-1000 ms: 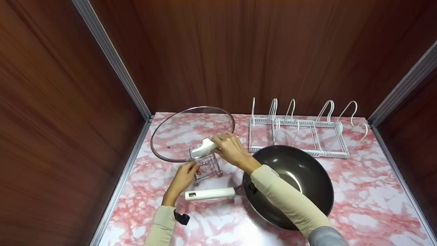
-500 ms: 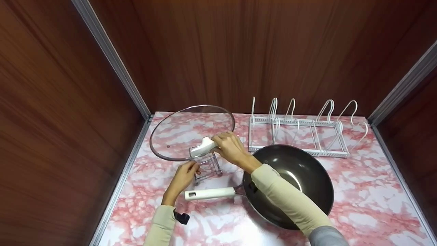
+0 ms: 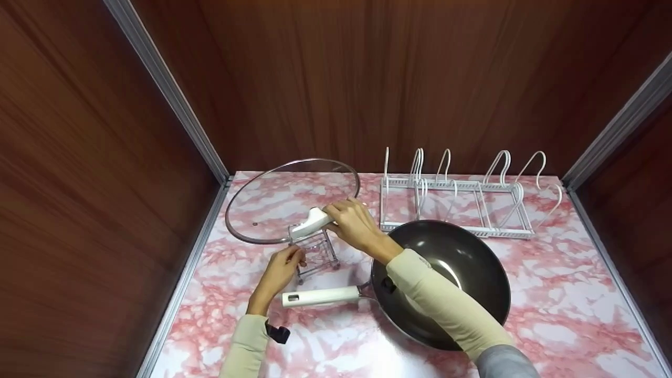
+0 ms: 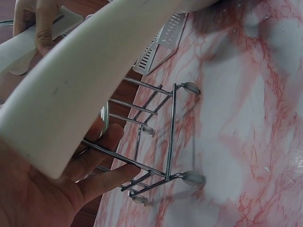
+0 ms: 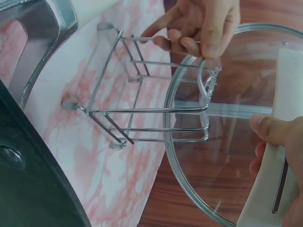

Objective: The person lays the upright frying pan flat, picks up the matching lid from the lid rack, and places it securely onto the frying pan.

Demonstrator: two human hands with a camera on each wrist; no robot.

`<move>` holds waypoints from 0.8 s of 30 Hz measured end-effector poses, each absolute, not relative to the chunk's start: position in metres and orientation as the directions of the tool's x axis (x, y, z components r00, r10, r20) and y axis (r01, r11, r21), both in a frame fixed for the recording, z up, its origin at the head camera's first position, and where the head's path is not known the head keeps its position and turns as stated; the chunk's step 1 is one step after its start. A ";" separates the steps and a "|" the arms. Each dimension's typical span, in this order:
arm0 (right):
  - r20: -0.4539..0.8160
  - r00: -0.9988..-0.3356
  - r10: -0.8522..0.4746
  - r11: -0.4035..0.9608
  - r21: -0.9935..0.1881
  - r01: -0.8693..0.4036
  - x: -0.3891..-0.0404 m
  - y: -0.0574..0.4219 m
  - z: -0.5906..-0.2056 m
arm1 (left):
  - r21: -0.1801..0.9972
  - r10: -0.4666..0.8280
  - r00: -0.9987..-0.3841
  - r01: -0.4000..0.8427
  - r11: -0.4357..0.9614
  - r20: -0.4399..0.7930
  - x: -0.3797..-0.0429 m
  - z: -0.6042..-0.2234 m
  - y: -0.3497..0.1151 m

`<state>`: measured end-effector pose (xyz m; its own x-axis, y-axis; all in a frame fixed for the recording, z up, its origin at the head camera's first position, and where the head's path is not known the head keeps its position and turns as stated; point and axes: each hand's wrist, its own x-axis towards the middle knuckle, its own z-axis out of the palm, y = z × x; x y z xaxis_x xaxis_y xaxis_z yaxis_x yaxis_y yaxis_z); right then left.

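My right hand [image 3: 354,223] grips the white handle [image 5: 270,184] of a large round glass lid [image 3: 278,205] with a metal rim. The lid leans back from me, its lower rim in among the wires of a small chrome wire stand [image 3: 319,257]. My left hand [image 3: 282,268] pinches a side wire of that stand, its thumb close to the lid's rim in the right wrist view. The stand's feet [image 4: 193,177] appear to rest on the marbled tabletop. A dark wok [image 3: 472,273] lies under my right forearm, its white handle [image 3: 320,296] pointing left, near my left wrist.
A white rack with tall wire loops [image 3: 478,231] stands behind the wok, near the back wall [image 3: 325,79]. Brown wood panels with grey metal corner strips [image 3: 173,94] enclose the pink and white tabletop [image 3: 556,299] at the left, back and right.
The head view has shifted slightly. The lid's left edge has moved a little left and up, with its handle still in my right hand. My left hand keeps its hold on the stand.
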<state>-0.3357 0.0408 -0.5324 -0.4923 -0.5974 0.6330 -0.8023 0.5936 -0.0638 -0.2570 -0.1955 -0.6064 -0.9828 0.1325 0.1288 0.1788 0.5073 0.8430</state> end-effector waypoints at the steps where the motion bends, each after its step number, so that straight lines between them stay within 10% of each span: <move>1: 0.631 -0.493 -0.599 0.595 -0.062 -0.802 -0.336 0.041 -0.531 | 0.841 0.134 -0.983 0.180 0.509 0.130 -0.257 -0.606 -0.196; 24: 0.678 -0.446 -0.584 0.584 -0.030 -0.811 -0.332 0.043 -0.525 | 0.860 0.117 -0.988 0.146 0.489 0.102 -0.259 -0.606 -0.195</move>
